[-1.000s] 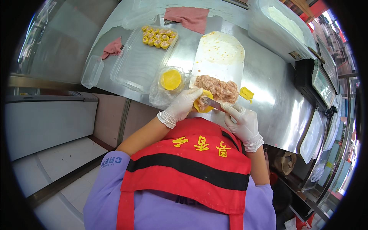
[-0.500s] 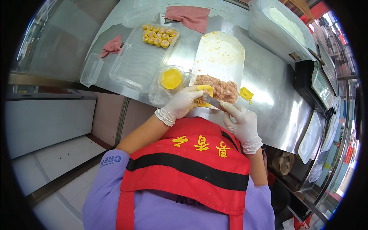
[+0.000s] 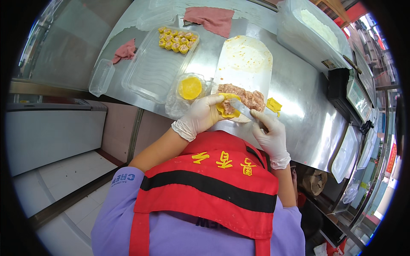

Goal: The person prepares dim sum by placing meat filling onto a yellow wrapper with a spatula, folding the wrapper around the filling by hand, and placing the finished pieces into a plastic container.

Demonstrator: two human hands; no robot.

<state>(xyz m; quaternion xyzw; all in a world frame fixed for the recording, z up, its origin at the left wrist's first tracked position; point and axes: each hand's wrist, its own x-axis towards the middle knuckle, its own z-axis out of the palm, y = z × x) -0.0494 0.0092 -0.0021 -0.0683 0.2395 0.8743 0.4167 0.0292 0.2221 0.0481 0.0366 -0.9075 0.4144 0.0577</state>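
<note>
My gloved left hand (image 3: 200,116) holds a round yellow dumpling wrapper (image 3: 223,112) with a dab of pink minced meat on it. In my gloved right hand (image 3: 271,133) is a flat metal spatula (image 3: 242,108), its blade resting against the meat on the wrapper. Just beyond, a mound of minced meat (image 3: 253,99) lies at the near end of a long white tray (image 3: 247,49). Left of it, a stack of yellow wrappers (image 3: 190,88) sits on a clear plastic bag (image 3: 174,102).
Several finished yellow dumplings (image 3: 178,39) stand at the far end of a clear tray (image 3: 147,70). Pink cloths (image 3: 209,19) lie on the steel table. A yellow scrap (image 3: 274,105) is right of the meat. A tub of white powder (image 3: 299,38) and a scale (image 3: 356,91) stand at right.
My left hand has opened the wrapper out flatter, so the meat on it now shows. The spatula blade has tilted and shifted slightly to the right with my right hand.
</note>
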